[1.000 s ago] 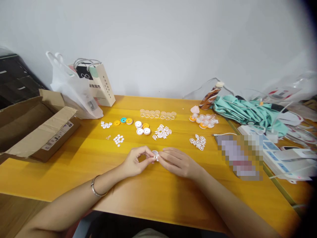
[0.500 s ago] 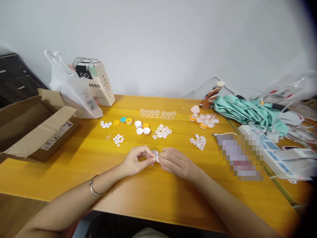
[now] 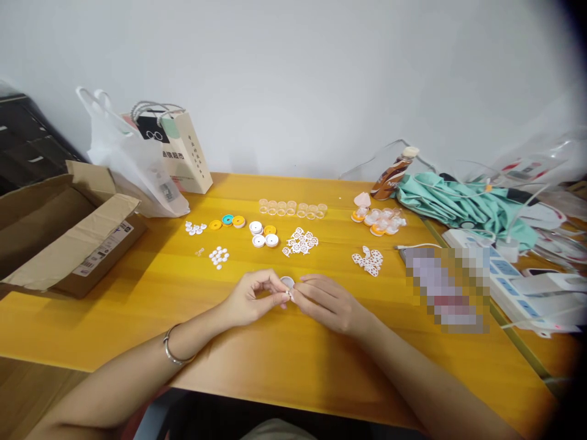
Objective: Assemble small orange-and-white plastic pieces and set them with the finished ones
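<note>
Near the middle of the table point(image 3: 257, 379) my left hand point(image 3: 257, 297) and my right hand point(image 3: 331, 304) meet fingertip to fingertip. Both are closed in a pinch on a small white plastic piece point(image 3: 288, 294), mostly covered by the fingers. Just behind it shows a round, pale cup-like part point(image 3: 287, 282); whether it is held or lies on the table, I cannot tell. Beyond my hands lie white cut-out wheel pieces point(image 3: 301, 242), white and orange round caps point(image 3: 258, 241) and small white discs point(image 3: 219, 256).
Clear cups point(image 3: 291, 209) stand in a row at the back. More cut-out pieces point(image 3: 367, 261) and capped clear parts point(image 3: 385, 221) lie right, near a bottle point(image 3: 395, 173), a teal umbrella point(image 3: 458, 198) and a power strip point(image 3: 499, 275). An open carton point(image 3: 105, 250) stands left.
The fingertips have shifted very slightly around the small white piece, and less of it shows. The view has tilted a little; the other things stay in place.
</note>
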